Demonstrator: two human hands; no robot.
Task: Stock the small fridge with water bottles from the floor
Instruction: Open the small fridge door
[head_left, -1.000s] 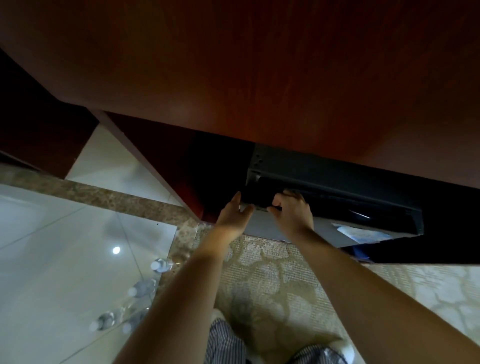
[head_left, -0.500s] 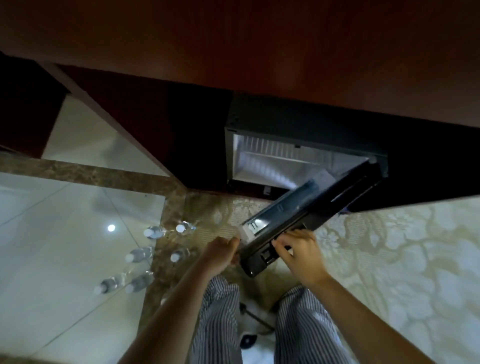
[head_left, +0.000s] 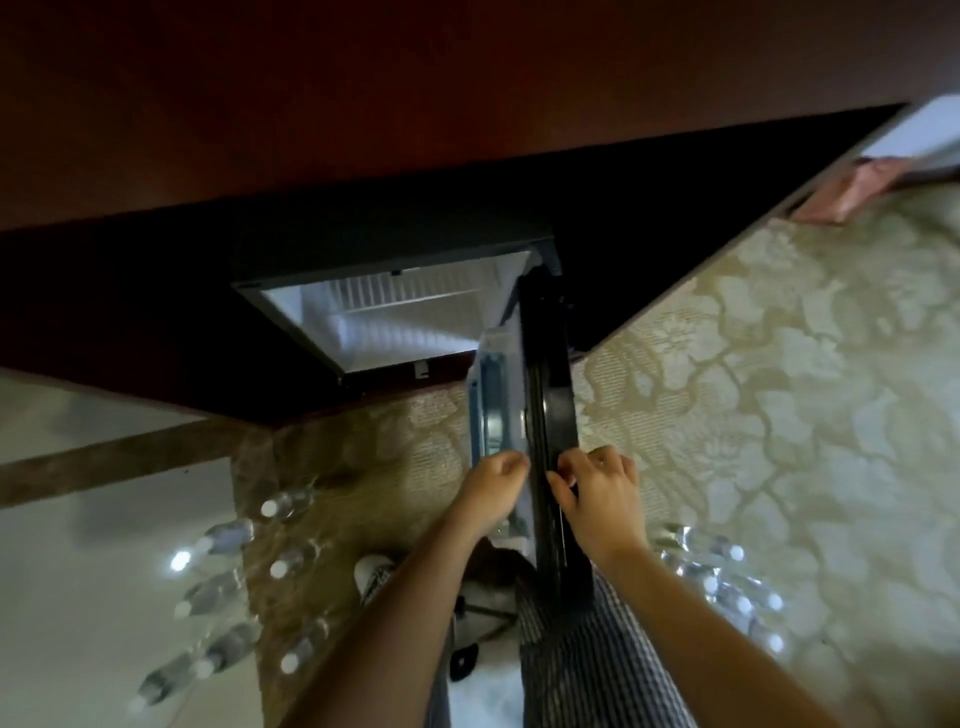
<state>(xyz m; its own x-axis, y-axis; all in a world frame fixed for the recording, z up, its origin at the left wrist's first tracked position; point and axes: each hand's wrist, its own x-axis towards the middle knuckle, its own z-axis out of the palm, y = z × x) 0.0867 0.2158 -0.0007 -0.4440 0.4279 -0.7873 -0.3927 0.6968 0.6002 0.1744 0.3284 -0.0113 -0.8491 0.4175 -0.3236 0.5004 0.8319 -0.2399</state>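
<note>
Swung wider than half a second ago: the black slab-shaped fridge door (head_left: 551, 405) now stands edge-on to the camera, about square to the fridge front. Before, it lay slanted across the opening.

Small black fridge (head_left: 395, 322), white ribbed interior lit and exposed, sits under the dark red-brown wooden table (head_left: 415, 104).

Right hand (head_left: 597, 493): fingers curled over the door's outer free edge, gripping it. Left hand (head_left: 491, 486): fingers curled, knuckles against the pale inner liner at the same edge. Cannot tell whether it clasps anything.

Clear plastic water bottles with white caps, left group (head_left: 283, 506), appear upright where the glossy pale tile floor (head_left: 104, 545) meets the beige floral carpet (head_left: 779, 389). Second bottle cluster (head_left: 727, 587) on the carpet just right of the right forearm. Both groups lie apart from the fridge opening.

Striped trousers (head_left: 587, 670) at the frame bottom.
</note>
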